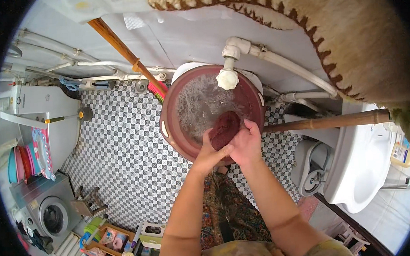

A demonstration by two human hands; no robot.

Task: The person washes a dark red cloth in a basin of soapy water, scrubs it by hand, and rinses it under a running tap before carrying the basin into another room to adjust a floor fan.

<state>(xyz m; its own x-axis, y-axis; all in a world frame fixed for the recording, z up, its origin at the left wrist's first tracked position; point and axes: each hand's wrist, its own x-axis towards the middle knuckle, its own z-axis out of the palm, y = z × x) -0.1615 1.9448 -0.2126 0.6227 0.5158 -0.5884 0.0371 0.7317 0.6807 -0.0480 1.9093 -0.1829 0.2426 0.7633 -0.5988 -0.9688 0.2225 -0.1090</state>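
Over a round reddish-brown basin, both my hands grip a bunched dark red cloth. My left hand closes on its near left side, thumb reaching toward the other hand. On the near right side, my right hand has its fingers curled at the cloth. What kind of textile it is cannot be made out. Sudsy water fills the basin below, with bubbles on its surface. A white tap handle juts out above the basin's far side.
A wooden pole leans at the far left of the basin, and a brown pole reaches right toward a white sink. A grey bin stands right. Fleecy fabric hangs overhead. A washing machine is at left.
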